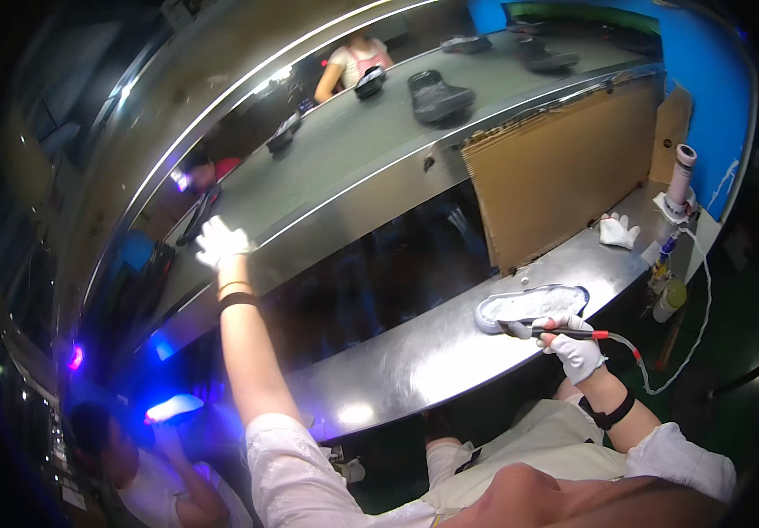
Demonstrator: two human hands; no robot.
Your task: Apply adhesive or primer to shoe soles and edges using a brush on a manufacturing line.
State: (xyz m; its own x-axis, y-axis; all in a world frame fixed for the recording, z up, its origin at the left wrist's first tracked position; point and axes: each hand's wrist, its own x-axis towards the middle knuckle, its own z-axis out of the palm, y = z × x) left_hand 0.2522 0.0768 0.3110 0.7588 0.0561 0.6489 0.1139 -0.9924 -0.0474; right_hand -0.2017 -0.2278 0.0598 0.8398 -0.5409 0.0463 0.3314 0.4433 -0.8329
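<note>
My left hand [222, 243], in a white glove, reaches out over the near edge of the conveyor belt [344, 158] with its fingers spread and nothing visible in them. Just beyond it lies a dark, blurred shoe part [196, 216]. In a white glove with bare fingertips, my right hand [577, 352] grips a brush [564, 333] with a black and red handle and a thin hose at its end. The brush tip is at the near rim of a shoe sole [529, 306], pale inside with a dark edge, lying on the metal bench [397, 378].
Several dark shoes, such as this one [437, 99], ride on the belt. A cardboard sheet [564, 176] stands between belt and bench. At the right are a loose white glove [619, 231], a pink cylinder [681, 180] and a jar [668, 301]. Other people [357, 62] sit nearby.
</note>
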